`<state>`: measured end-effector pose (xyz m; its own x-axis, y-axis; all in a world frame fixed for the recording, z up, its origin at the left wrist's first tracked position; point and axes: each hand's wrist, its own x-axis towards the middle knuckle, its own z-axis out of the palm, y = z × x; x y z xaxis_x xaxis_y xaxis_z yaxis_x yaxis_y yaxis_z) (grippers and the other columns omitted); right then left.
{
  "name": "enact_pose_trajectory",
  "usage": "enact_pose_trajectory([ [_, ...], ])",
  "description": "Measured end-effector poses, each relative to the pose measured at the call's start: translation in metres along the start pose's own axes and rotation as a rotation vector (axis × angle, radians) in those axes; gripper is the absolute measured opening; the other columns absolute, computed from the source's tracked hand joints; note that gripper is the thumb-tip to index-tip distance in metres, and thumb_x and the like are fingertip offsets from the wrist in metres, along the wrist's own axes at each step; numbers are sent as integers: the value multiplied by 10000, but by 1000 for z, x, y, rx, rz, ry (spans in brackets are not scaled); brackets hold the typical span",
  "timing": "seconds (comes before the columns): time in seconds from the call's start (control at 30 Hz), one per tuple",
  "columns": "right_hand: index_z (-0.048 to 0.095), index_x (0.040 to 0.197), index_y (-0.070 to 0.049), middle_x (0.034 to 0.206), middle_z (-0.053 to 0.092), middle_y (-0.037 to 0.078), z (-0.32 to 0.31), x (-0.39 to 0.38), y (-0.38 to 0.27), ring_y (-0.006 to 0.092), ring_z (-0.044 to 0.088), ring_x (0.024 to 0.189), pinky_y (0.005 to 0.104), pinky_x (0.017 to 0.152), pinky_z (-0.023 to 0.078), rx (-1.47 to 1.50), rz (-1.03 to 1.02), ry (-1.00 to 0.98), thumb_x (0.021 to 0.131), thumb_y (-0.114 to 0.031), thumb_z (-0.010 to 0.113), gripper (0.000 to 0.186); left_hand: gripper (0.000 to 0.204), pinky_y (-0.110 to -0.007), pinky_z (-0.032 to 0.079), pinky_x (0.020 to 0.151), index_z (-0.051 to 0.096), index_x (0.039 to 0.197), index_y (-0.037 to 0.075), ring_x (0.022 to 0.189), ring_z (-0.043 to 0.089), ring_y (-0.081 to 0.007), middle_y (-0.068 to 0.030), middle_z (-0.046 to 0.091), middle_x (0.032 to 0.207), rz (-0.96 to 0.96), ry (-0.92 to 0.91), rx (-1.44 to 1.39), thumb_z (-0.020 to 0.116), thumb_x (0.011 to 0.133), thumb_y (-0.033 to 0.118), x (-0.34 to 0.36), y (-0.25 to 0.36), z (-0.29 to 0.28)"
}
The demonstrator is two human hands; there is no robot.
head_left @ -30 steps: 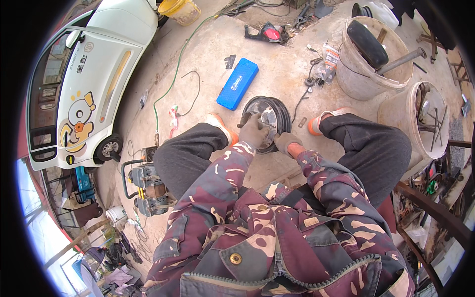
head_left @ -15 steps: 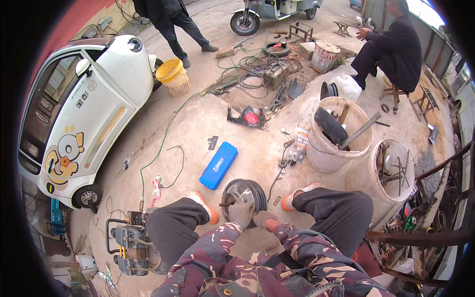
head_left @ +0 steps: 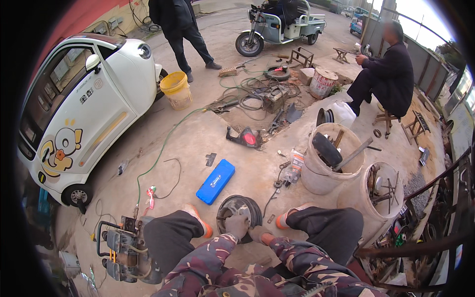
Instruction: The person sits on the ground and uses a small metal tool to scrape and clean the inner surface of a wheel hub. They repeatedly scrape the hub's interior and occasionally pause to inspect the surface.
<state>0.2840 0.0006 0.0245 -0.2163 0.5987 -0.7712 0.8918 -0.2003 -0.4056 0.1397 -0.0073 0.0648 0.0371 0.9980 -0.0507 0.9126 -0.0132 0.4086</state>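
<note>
A black metal wheel rim [head_left: 255, 210] lies on the concrete between my feet. My left hand [head_left: 236, 226], in a grey glove, is closed over the rim's near part, its knuckles up; whatever its fingers hold is hidden beneath them. Close beside it, my right hand [head_left: 258, 234], also gloved, is closed at the rim's near right edge and seems to grip it. Just beyond the rim lies a closed blue plastic case [head_left: 215, 181]. Left of the case is a small flat dark metal plate [head_left: 211, 159].
An air compressor [head_left: 121, 252] stands by my left knee, with a green hose running off. Two white buckets [head_left: 321, 178] of scrap stand at right. A yellow bucket [head_left: 176, 91] is near a white car [head_left: 106, 99]. One person [head_left: 180, 34] stands; another [head_left: 383, 74] sits on a stool.
The view has tipped up slightly, so more of the three-wheeler and street shows. Both hands remain at the wheel rim; a dark stub seen beside my left hand earlier no longer shows clearly.
</note>
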Motion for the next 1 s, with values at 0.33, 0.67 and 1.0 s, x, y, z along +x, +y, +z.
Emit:
enact_pose_trajectory([
  [0.33, 681, 1277, 11, 1316, 642, 286, -1, 8, -2, 451, 594, 1278, 488, 1099, 440, -31, -13, 3, 999, -537, 355, 695, 208, -300, 542, 729, 750, 1086, 34, 781, 680, -147, -69, 734, 857, -243, -149, -792, 729, 893, 106, 22, -36, -2],
  [0.67, 703, 880, 6, 715, 671, 130, -38, 30, 9, 243, 616, 594, 383, 577, 498, 249, -162, 192, 1004, -541, 406, 635, 210, -285, 541, 820, 725, 1115, 12, 910, 666, -128, -62, 731, 1014, -258, -237, -1045, 735, 934, 117, 19, -55, 4],
  [1.0, 706, 961, -33, 783, 696, 95, -48, 7, -33, 225, 663, 611, 362, 578, 543, 544, 9, -28, 1019, -535, 368, 608, 218, -326, 523, 878, 717, 1106, 1, 957, 654, -159, -90, 722, 1025, -158, -289, -1012, 732, 935, 137, 2, -45, -12],
])
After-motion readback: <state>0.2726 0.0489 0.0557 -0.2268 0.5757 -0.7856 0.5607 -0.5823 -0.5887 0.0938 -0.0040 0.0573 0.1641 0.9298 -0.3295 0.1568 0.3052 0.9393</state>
